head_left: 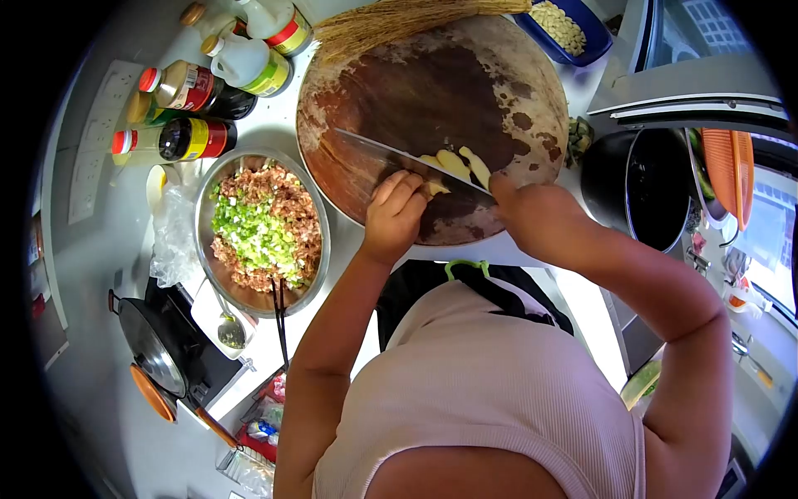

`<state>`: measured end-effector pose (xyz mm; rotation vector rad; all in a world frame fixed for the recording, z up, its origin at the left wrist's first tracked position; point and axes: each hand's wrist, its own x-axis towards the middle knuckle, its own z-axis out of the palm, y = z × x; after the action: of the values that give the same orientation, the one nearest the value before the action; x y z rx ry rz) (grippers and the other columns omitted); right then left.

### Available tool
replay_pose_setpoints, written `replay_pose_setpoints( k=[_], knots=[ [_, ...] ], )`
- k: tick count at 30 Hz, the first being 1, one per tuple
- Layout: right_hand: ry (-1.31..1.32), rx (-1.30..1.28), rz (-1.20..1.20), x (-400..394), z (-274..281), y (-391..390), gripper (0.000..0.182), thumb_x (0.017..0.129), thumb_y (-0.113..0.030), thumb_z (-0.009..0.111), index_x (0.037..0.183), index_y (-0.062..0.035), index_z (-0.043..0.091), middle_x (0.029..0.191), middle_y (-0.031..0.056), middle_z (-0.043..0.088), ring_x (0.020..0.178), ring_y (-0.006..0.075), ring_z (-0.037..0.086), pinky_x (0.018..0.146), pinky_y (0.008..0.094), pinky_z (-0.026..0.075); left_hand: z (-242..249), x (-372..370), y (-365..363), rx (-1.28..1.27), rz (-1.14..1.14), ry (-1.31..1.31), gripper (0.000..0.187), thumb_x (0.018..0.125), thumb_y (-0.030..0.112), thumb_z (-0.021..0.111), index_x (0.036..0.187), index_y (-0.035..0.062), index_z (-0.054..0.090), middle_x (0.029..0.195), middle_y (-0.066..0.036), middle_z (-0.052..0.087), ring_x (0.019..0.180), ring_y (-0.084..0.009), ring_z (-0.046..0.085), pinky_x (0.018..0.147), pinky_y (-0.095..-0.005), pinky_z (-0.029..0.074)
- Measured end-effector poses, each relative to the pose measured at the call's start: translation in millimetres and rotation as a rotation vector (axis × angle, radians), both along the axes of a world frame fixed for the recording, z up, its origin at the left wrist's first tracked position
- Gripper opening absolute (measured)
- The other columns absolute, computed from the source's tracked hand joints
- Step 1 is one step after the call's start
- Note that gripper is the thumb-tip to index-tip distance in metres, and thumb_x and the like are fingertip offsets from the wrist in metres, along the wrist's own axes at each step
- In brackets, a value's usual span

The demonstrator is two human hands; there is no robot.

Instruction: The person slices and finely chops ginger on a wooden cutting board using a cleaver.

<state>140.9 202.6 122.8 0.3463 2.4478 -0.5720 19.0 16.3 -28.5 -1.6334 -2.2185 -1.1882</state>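
Observation:
My right hand (532, 214) is closed around the handle of a kitchen knife (407, 158), whose long blade slants across the round wooden chopping board (332, 91). With curled fingers, my left hand (395, 212) presses a piece of ginger (436, 189) on the board, close to the blade. Several pale yellow ginger slices (454, 164) lie on the blade's far side. To the left of the board stands a steel bowl (202, 224) of minced meat (287, 191) topped with chopped green onion (249, 229); a pair of dark chopsticks (281, 324) leans out of it.
Sauce bottles (199, 137) crowd the back left. A bundle of straw bristles (399, 25) overlaps the board's far edge, near a blue container of peeled garlic (559, 29). A black pot (657, 187) stands at right, a wok (150, 341) at lower left, a spoon (231, 331) below the bowl.

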Motion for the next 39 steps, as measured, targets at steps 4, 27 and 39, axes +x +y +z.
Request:
replay_pose_setpoints(
  k=[4, 27, 39],
  knots=[
    [0.066, -0.006, 0.007, -14, -38, -9, 0.025, 0.098, -0.024, 0.053, 0.112, -0.004, 0.046, 0.077, 0.0201, 0.066, 0.075, 0.0431, 0.065, 0.066, 0.0508, 0.05, 6, -2, 2, 0.019, -0.024, 0.02, 0.013, 0.073, 0.003, 0.068, 0.085, 0.0033, 0.065, 0.101, -0.01, 0.065, 0.099, -0.0311, 0.064, 0.083, -0.0401, 0.053],
    [0.057, -0.036, 0.024, -26, -32, -4, 0.025, 0.099, -0.027, 0.052, 0.109, -0.0043, 0.05, 0.08, 0.0204, 0.067, 0.079, 0.0409, 0.067, 0.07, 0.0514, 0.05, 9, 0, -2, 0.043, -0.002, 0.051, 0.014, 0.071, -0.001, 0.072, 0.083, 0.0005, 0.065, 0.095, -0.012, 0.062, 0.09, -0.0326, 0.063, 0.076, -0.0401, 0.053],
    [-0.047, -0.008, 0.005, -4, 14, -2, 0.021, 0.093, -0.013, 0.052, 0.111, -0.0024, 0.049, 0.083, 0.0216, 0.067, 0.082, 0.0418, 0.067, 0.069, 0.0504, 0.051, 3, 0, -5, 0.017, 0.022, 0.043, 0.014, 0.072, 0.002, 0.066, 0.086, 0.0021, 0.066, 0.099, -0.011, 0.065, 0.097, -0.0313, 0.063, 0.083, -0.0396, 0.052]
  ],
)
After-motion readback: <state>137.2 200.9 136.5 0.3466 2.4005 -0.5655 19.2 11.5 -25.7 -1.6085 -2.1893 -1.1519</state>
